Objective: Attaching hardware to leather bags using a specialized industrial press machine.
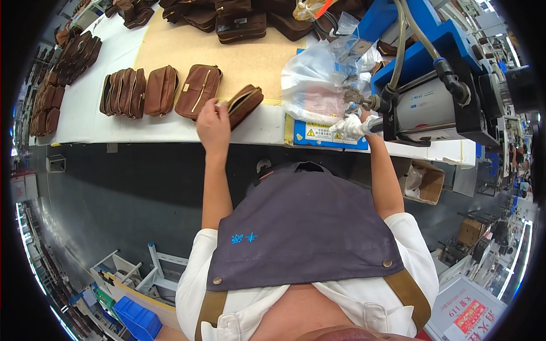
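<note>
My left hand is at the near edge of the table, its fingers closed on the left side of a brown zippered pouch. That pouch leans to the right, its gold zipper facing up. Just left of my fingers lies a second brown pouch with a zipper across its front. My right hand reaches under the blue machine, beside a bunched white wrapping. The wrapping and machine parts hide most of its fingers. Clear plastic sheeting covers the machine's bed next to it.
More brown pouches stand in a row on the left of the white table. Others are piled at the back and far left. A metal cylinder juts out at right. Below stands an open cardboard box.
</note>
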### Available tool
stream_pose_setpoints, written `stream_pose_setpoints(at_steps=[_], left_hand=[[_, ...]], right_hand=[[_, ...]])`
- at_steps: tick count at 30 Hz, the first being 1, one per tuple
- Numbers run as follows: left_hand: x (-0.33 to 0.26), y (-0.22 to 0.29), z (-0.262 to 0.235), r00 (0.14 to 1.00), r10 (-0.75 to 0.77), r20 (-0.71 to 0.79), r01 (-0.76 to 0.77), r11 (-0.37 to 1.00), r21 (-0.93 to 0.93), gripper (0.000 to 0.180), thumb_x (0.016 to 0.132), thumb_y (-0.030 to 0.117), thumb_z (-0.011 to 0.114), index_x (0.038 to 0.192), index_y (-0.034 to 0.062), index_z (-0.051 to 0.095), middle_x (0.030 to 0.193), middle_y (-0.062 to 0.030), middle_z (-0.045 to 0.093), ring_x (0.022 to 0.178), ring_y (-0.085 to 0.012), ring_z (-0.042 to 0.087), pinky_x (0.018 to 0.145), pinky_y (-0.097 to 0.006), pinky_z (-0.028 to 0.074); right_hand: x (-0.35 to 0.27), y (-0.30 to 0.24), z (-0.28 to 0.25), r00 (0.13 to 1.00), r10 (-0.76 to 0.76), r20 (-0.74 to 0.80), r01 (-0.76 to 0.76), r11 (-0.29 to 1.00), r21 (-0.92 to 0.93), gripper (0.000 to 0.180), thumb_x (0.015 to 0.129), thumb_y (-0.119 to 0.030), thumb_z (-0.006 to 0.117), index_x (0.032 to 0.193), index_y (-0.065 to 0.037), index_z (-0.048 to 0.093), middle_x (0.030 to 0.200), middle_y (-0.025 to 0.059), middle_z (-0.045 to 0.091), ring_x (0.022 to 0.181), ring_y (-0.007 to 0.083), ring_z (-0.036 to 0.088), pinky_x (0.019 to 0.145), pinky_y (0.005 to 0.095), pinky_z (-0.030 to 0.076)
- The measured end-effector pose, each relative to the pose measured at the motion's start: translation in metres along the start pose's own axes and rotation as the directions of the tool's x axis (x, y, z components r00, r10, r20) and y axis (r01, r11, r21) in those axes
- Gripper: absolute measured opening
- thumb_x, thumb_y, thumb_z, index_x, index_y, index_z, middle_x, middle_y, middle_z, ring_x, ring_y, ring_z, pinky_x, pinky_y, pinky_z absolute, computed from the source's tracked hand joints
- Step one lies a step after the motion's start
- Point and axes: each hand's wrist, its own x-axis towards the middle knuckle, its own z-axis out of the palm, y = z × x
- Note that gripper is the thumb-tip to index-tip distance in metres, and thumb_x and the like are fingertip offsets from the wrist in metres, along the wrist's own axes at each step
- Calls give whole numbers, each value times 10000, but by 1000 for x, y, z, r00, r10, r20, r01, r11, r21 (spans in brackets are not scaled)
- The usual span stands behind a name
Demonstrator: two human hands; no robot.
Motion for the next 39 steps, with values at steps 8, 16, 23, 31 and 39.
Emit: stream_pose_setpoints(at_steps=[8, 16, 23, 31, 39], left_hand=[[-2, 14, 11, 903, 399, 160, -412, 910, 52, 428, 749, 320, 755, 1059, 85, 577, 955, -96, 534, 863, -292, 559, 730, -396, 463], [6, 1, 8, 769, 610, 192, -636, 760, 136, 470, 732, 329, 739, 1114, 102, 584, 1028, -71, 525, 974, -267, 533, 821, -379, 431], [2, -4, 25, 900, 421, 117, -436, 879, 192, 256, 783, 96, 643, 1032, 59, 595, 991, -94, 563, 956, -279, 538, 810, -401, 420], [-5, 6, 28, 927, 331, 174, -356, 923, 143, 294, 702, 82, 622, 995, 87, 601, 926, -84, 573, 925, -265, 530, 783, -404, 392], [-11, 14, 18, 852, 428, 302, -443, 896, -19, 320, 659, 22, 582, 975, 60, 610, 926, -109, 570, 944, -307, 527, 853, -434, 391]], right_hand=[[19, -7, -87, 977, 158, 139, -192, 942, 274, 380, 817, -191, 735, 1158, -63, 624, 1037, 105, 657, 918, 190, 625, 840, 342, 494], [42, -4, -233, 944, 242, 225, -326, 795, 511, 367, 829, -189, 732, 1157, -60, 630, 1043, 105, 659, 925, 175, 624, 840, 330, 496], [55, -126, -188, 618, -541, -570, 515, 827, -226, 272, 892, -133, 671, 1152, -54, 658, 892, 37, 692, 871, 120, 656, 763, 246, 542], [101, -180, -176, 608, -562, -560, 479, 823, -306, 173, 878, -187, 677, 1022, -108, 732, 899, 57, 720, 806, 123, 677, 739, 236, 526], [109, -177, -189, 527, -773, -353, 572, 630, -525, 136, 884, -132, 636, 965, -84, 734, 818, 45, 686, 703, 133, 633, 638, 262, 497]])
